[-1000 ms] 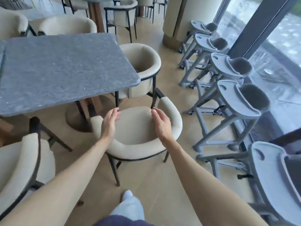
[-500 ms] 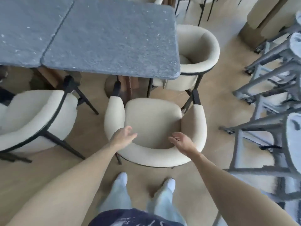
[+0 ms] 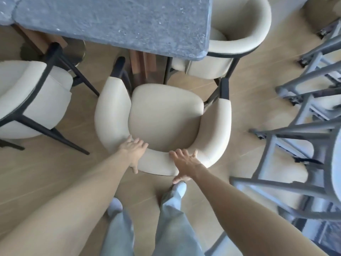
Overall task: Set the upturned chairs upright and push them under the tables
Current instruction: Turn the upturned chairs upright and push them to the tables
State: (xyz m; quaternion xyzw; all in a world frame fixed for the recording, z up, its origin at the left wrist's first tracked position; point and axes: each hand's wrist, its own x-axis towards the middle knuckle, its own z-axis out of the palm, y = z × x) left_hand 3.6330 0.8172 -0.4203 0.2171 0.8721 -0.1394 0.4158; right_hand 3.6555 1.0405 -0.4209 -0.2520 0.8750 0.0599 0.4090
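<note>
Chair: the cream chair (image 3: pixel 164 115) stands upright on the floor, its open front facing the table (image 3: pixel 114 24), seat not yet under the top.
Left hand (image 3: pixel 133 151): lies on the curved backrest left of centre, fingers spread over the top, thumb down the outer face.
Right hand (image 3: pixel 184 163): on the backrest right of centre, fingers splayed over the rim; whether they truly clamp it is hard to tell.
Push line: the table lies straight ahead of both hands, beyond the seat.
Nearer hand: about equal.
Neighbours: another chair (image 3: pixel 238 37) just right, one (image 3: pixel 31 100) left.
</note>
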